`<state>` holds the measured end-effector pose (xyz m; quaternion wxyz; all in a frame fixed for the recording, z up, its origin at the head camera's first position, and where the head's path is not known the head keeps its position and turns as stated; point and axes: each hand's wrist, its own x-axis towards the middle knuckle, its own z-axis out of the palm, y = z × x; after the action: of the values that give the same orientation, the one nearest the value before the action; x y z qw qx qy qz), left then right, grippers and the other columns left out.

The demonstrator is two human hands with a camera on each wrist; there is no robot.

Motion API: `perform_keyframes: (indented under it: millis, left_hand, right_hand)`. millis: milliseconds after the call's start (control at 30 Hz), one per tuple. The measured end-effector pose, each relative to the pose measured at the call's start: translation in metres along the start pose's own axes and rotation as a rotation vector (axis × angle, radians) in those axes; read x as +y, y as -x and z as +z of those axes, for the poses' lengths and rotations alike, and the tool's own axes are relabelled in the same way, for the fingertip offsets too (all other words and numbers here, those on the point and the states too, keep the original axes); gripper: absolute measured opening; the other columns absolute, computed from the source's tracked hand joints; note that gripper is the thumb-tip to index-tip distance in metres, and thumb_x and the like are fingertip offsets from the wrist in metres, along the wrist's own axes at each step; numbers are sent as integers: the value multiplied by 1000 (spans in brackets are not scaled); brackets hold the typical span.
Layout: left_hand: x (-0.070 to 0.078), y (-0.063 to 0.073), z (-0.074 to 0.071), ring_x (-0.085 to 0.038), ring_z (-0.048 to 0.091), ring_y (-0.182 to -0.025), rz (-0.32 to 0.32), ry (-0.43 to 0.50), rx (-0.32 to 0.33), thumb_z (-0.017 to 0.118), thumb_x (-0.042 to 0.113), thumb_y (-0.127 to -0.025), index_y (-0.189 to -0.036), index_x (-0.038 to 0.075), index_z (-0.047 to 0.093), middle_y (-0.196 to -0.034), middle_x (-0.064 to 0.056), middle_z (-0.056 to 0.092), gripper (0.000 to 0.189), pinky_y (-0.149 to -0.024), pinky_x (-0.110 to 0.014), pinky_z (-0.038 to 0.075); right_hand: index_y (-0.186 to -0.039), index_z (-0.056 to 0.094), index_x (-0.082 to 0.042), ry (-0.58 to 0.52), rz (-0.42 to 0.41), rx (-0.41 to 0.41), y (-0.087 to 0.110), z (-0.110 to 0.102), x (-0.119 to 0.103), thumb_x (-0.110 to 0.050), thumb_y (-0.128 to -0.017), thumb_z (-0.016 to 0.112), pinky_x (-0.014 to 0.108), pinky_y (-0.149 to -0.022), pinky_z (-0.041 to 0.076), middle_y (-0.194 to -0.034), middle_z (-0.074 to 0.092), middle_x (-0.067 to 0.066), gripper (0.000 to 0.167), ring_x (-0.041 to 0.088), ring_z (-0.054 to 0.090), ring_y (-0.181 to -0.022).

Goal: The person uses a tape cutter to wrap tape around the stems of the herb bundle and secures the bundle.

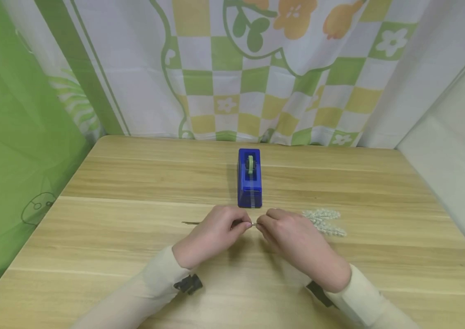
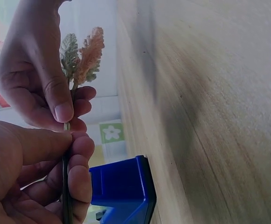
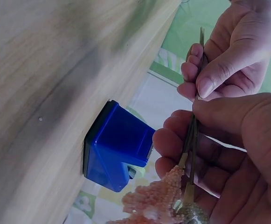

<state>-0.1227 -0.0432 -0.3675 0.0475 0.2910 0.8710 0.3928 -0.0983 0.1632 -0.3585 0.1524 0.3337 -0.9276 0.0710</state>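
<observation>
A small bunch of flower stems [image 2: 66, 186] is held level above the wooden table by both hands. The left hand [image 1: 220, 230] pinches it between thumb and fingers, with the thin stem ends [image 3: 202, 37] sticking out beyond. Close beside it, the right hand [image 1: 298, 242] pinches the stems nearer the flower heads [image 1: 324, 221]. These heads are fluffy, pale green and pinkish orange, partly covered by the right hand in the head view. A short shiny stretch of stem shows between the two hands; whether tape is on it I cannot tell. Just beyond the hands stands a blue tape dispenser [image 1: 250, 178].
The dispenser carries a small tape roll [image 1: 250, 164], with tape running to its front edge. The wooden table [image 1: 133, 183] reaches back to a patterned curtain [image 1: 232, 82]. Green cloth [image 1: 10, 114] hangs on the left, white cloth [image 1: 458, 137] on the right.
</observation>
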Motion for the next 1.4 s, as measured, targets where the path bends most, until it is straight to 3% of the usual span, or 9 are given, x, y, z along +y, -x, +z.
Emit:
perform_keyframes:
  millis: [367, 600, 833, 1067, 1233, 1400]
  left_hand:
    - [0, -1, 1, -10, 56, -70, -28, 1, -16, 66, 9, -102, -101, 2, 78, -89, -6, 75, 14, -66, -23, 50]
    - [1, 0, 0, -11, 57, -73, -47, -12, -44, 61, 11, -105, -106, 1, 78, -90, -7, 75, 19, -71, -24, 53]
    - [1, -1, 1, -12, 56, -72, -43, 9, -15, 64, 9, -103, -103, 1, 78, -92, -9, 77, 16, -68, -24, 50]
    - [1, -1, 1, -11, 57, -72, -47, 3, 8, 66, 8, -102, -101, 2, 79, -94, -9, 78, 14, -67, -24, 50]
    - [0, 0, 1, -11, 57, -72, -56, 2, 16, 67, 8, -101, -101, 2, 78, -93, -9, 78, 13, -66, -23, 51]
    - [0, 0, 1, -11, 59, -75, -54, -13, 31, 68, 8, -100, -100, 3, 78, -94, -6, 78, 11, -69, -23, 51]
  right_hand:
    - [-96, 77, -13, -52, -11, 31, 1, 3, 5, -16, -96, 77, 20, -60, 54, -81, 68, -6, 3, 6, 61, -68]
    - [-93, 74, -13, -40, -8, 64, 0, 4, 6, -12, -92, 80, 20, -58, 51, -78, 65, -7, 7, 5, 55, -66]
    - [-90, 69, -13, -42, 3, 57, 0, 4, 6, -12, -93, 79, 19, -55, 43, -71, 57, -8, 11, 4, 43, -62]
    - [-95, 74, -10, 3, -13, 42, -1, 5, 5, -16, -96, 76, 22, -59, 52, -77, 66, -4, 6, 7, 55, -65]
    - [-89, 72, -12, -3, -34, 29, -1, 4, 5, -11, -94, 77, 21, -59, 49, -75, 62, -5, 7, 6, 50, -65]
    - [-91, 75, -14, -27, -25, 53, -2, 6, 6, -9, -92, 79, 20, -59, 52, -77, 66, -6, 7, 6, 56, -67]
